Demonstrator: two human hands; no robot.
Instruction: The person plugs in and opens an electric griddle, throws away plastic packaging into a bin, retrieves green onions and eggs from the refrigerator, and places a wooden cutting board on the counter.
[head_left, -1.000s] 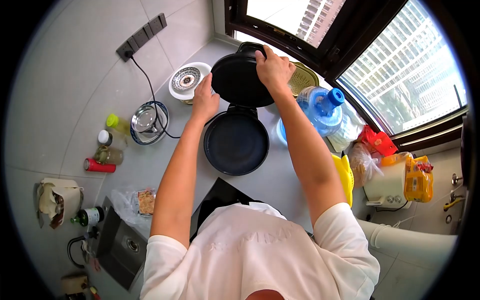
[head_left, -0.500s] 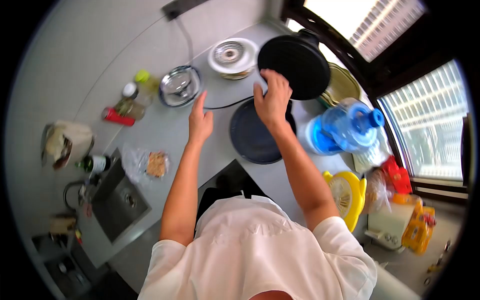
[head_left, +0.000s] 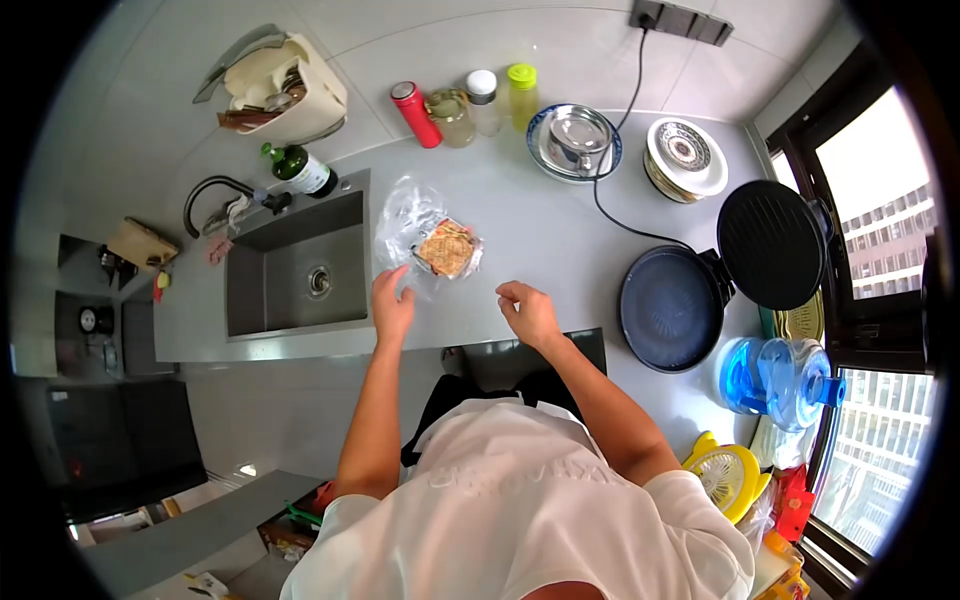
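A browned, flat piece of bread-like food (head_left: pixel 447 249) lies on the grey counter in a crumpled clear plastic bag (head_left: pixel 408 212). My left hand (head_left: pixel 392 308) is at the counter's front edge, just below the bag. Its thumb and fingers are apart, and nothing is in them. To the right of the food, my right hand (head_left: pixel 530 312) hovers over the counter with fingers loosely bent and no object visible in it. Farther right, an electric griddle stands with its dark lower plate (head_left: pixel 670 308) bare and its ridged lid (head_left: pixel 771 245) tipped back.
A sink (head_left: pixel 300 262) with a black faucet (head_left: pixel 225 190) is on the left. Along the wall stand several bottles, a bowl on a plate (head_left: pixel 578 140) and stacked plates (head_left: pixel 686 158). The griddle's cord (head_left: pixel 612 208) crosses the counter. A blue water jug (head_left: pixel 785 382) and yellow basket (head_left: pixel 722 478) are right.
My view has turned left toward the sink and the bagged food. Both hands have left the griddle area and now are near the food. The griddle's lid stays raised.
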